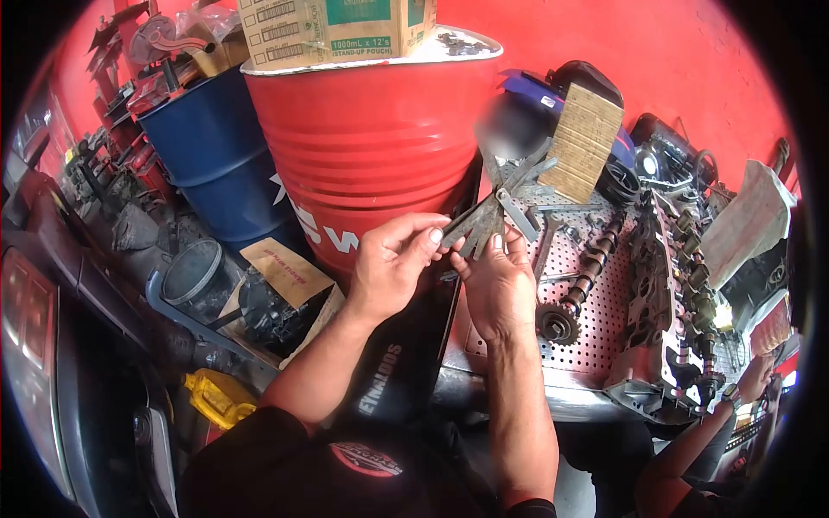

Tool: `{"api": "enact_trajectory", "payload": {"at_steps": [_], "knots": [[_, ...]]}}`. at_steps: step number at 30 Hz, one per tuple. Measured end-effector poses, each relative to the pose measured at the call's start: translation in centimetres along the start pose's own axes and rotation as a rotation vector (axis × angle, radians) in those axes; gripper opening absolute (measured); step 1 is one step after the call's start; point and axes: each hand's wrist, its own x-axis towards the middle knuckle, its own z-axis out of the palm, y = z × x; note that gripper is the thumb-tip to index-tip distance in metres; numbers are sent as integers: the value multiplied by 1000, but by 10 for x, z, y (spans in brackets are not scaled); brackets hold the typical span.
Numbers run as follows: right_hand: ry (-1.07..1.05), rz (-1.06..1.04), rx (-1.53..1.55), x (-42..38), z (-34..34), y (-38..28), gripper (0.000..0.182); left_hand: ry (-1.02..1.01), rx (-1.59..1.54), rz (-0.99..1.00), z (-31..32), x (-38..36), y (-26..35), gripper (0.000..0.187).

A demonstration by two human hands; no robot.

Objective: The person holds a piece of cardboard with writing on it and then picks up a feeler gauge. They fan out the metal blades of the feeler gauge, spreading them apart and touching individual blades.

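Note:
Between my hands is a feeler gauge (500,204) with its dark metal blades fanned out in several directions. My left hand (393,266) pinches one of its blades between thumb and fingers. From below, my right hand (501,292) grips the blades, thumb on top. Just past my right hand a camshaft (592,266) with a toothed sprocket lies on the perforated metal tray (566,341). To its right sits a cylinder head (649,302) with another shaft along it.
A red drum (363,138) stands ahead, a carton (337,30) on its lid. Left are a blue drum (211,155), an open box of parts (281,302) and a yellow container (218,397). Cardboard (587,142) leans behind the tray. Another person's arm (704,445) reaches in at lower right.

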Motion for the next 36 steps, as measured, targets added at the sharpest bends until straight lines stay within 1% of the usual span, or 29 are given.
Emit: {"api": "enact_trajectory", "payload": {"at_steps": [1,4,5,6,8,10,11,14,15,19,21,24,25,28,29,32,34,36], "knots": [[5,5,-7,0,-1,0,22,-9,2,32,2,0,0,24],[6,9,-23,0,-3,1,22,-36,-75,-44,6,-2,-7,16],[3,1,-19,1,-3,2,24,-24,34,-48,6,-2,-7,14],[1,-5,-15,1,-3,4,25,-24,58,-68,6,-2,-5,14],[-28,-12,-2,1,-2,4,21,-27,108,-108,8,-2,1,16],[-49,-8,31,-2,4,-1,19,-25,90,-105,9,-1,2,17],[-40,10,55,-3,9,-3,23,-32,105,-102,9,-1,2,16],[-24,-114,-128,-3,9,5,36,-32,162,-85,10,0,-1,15],[0,-90,-92,-2,7,6,48,-30,183,-79,10,0,-2,14],[53,-99,-118,0,5,5,43,-40,73,-155,7,2,3,14],[41,-90,-116,0,2,5,41,-37,12,-183,0,4,-2,16],[50,-75,-80,-1,4,5,39,136,183,28,11,-2,1,20],[57,-72,-64,0,5,4,38,145,316,79,12,-4,4,24],[51,-81,-58,0,5,2,37,118,609,326,9,-4,8,24],[53,-76,-69,-1,6,1,38,124,617,349,8,-4,7,24],[62,-80,-114,-1,4,4,31,142,649,421,4,-2,3,23],[79,-66,-113,-2,4,3,32,153,686,463,3,0,5,23],[81,-63,-110,-2,6,1,32,164,742,546,3,1,7,23]]}}
